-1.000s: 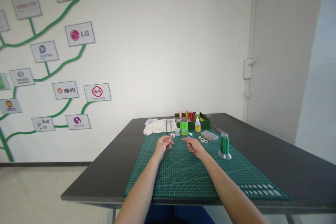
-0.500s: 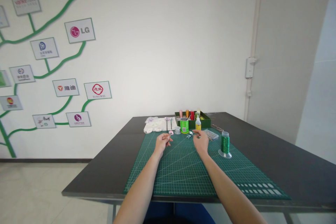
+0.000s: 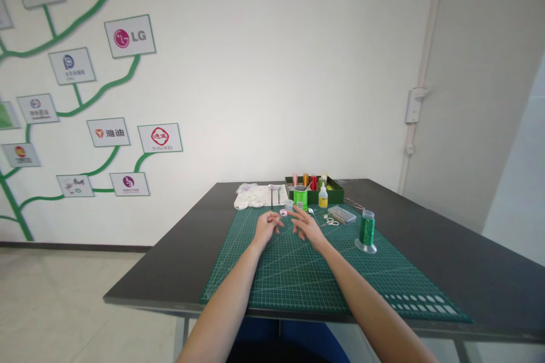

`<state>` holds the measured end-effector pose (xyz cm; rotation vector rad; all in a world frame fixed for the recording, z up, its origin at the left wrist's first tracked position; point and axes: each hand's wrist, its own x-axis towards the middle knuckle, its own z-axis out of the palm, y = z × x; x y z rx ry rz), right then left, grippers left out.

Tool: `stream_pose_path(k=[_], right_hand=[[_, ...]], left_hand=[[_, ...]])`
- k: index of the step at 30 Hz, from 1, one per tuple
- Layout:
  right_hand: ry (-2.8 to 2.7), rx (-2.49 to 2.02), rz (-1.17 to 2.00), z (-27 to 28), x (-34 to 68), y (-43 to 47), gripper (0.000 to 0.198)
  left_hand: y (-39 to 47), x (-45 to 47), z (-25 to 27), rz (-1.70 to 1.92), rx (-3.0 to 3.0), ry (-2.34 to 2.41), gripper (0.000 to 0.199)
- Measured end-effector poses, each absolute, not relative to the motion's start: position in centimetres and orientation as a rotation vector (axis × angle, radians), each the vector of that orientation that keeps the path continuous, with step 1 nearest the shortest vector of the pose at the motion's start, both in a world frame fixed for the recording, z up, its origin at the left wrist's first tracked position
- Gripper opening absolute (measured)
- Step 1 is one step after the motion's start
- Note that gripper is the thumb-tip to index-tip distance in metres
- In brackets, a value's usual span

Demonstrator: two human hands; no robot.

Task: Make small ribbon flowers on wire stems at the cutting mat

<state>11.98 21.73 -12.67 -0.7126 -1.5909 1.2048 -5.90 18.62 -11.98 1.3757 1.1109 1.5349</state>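
Observation:
My left hand (image 3: 267,228) is over the green cutting mat (image 3: 298,283), thumb and index finger pinched together. Whatever lies between those fingertips is too small to make out. My right hand (image 3: 307,228) has its fingers apart and reaches left, its fingertips close to the left hand's. A small pink and white ring-shaped piece (image 3: 283,212) shows just beyond the fingertips; I cannot tell whether a finger touches it. White-handled scissors (image 3: 332,222) lie on the mat to the right of my right hand.
Behind the hands are a bright green can (image 3: 300,198), a small tub (image 3: 289,204), a glue bottle (image 3: 323,196) and a green box (image 3: 338,193) with thread spools. White cloth (image 3: 251,197) lies back left. A clear case (image 3: 342,214) and green thread spool (image 3: 367,231) stand right.
My right hand has moved left, away from the scissors, with its fingers spreading, and is now beside my left hand. The scissors have come into sight on the mat. My left hand stays pinched.

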Motion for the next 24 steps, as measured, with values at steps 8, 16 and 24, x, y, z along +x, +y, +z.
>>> stream_pose_path(k=[8, 16, 24], right_hand=[[-1.695, -0.682, 1.536, -13.5, 10.8, 20.8, 0.079], [-1.779, -0.744, 1.355, -13.0, 11.5, 21.2, 0.061], [-1.872, -0.729, 1.213, -12.2, 11.6, 20.8, 0.059]], left_hand=[[18.6, -5.7, -11.9, 1.532, 1.409, 1.17, 0.012], [18.3, -5.6, -11.6, 1.556, 1.422, 1.17, 0.011], [17.9, -5.1, -11.0, 1.587, 1.475, 1.272, 0.005]])
